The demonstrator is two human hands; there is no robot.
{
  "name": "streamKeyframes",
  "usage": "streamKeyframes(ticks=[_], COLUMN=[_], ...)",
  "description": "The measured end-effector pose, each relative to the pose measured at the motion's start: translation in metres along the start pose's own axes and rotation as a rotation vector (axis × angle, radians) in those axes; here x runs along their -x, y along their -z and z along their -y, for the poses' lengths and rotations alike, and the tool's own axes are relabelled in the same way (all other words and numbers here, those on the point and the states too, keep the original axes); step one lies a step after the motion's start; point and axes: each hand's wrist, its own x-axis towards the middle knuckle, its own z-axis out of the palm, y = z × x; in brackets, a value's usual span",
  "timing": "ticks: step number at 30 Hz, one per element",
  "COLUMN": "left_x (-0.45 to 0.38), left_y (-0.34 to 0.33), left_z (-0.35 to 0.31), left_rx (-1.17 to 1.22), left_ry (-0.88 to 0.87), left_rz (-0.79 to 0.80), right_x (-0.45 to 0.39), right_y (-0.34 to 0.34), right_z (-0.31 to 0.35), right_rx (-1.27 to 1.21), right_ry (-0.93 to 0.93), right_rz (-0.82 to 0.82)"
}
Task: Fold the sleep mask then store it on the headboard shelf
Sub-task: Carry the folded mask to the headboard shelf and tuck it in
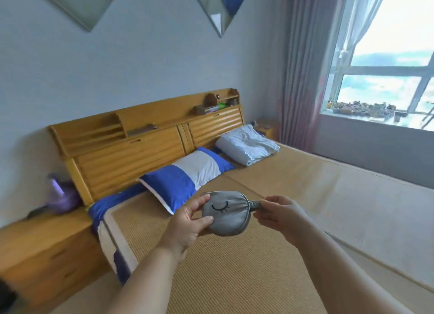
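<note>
Mask: our grey sleep mask point(226, 211), folded in half, is held above the woven bed mat point(211, 266).
Left hand point(190, 222): we pinch the mask's left edge.
Right hand point(279, 213): we grip its strap point(256, 205).
Headboard shelf point(141, 128): well apart, beyond the blue-and-white pillow point(187, 176).

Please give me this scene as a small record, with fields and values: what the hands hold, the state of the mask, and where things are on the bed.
left hand: holds the mask by its left edge
right hand: pinches the strap at the mask's right end
mask state: grey, folded in half, one stitched closed eye showing, held above the bed
headboard shelf: wooden, behind the pillows, mask not yet there
pillow: blue and white, against the headboard
blanket: white, folded, right of the pillow
mat: woven, covers the bed
</note>
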Motion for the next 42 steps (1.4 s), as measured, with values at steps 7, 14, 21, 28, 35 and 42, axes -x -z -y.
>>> streamKeyframes(ticks=[7, 14, 21, 28, 35, 42], left_x=[-0.045, -0.092, -0.165, -0.300, -0.399, -0.504], left_y=[0.173, 0.294, 0.372, 0.437, 0.469, 0.502], left_z=[-0.030, -0.053, -0.061, -0.071, -0.078, -0.072], left_rx=[0.031, -0.101, -0.159, -0.098, -0.091, -0.142], left_ry=[0.016, -0.060, -0.034, -0.028, -0.019, -0.008], left_rz=[-0.092, -0.154, -0.259, -0.285, -0.297, -0.340], right_x=[-0.065, -0.129, -0.215, -0.358, -0.454, -0.562], right_y=[-0.186, -0.311, -0.396, -0.466, -0.505, -0.536], right_z=[-0.002, 0.004, 0.012, 0.032, 0.052, 0.072], right_rx=[0.037, 0.064, 0.049, 0.062, 0.088, 0.011], right_ry=[-0.025, -0.013, 0.004, 0.007, -0.007, -0.071], right_rz=[0.033, 0.092, 0.152, 0.153, 0.143, 0.118])
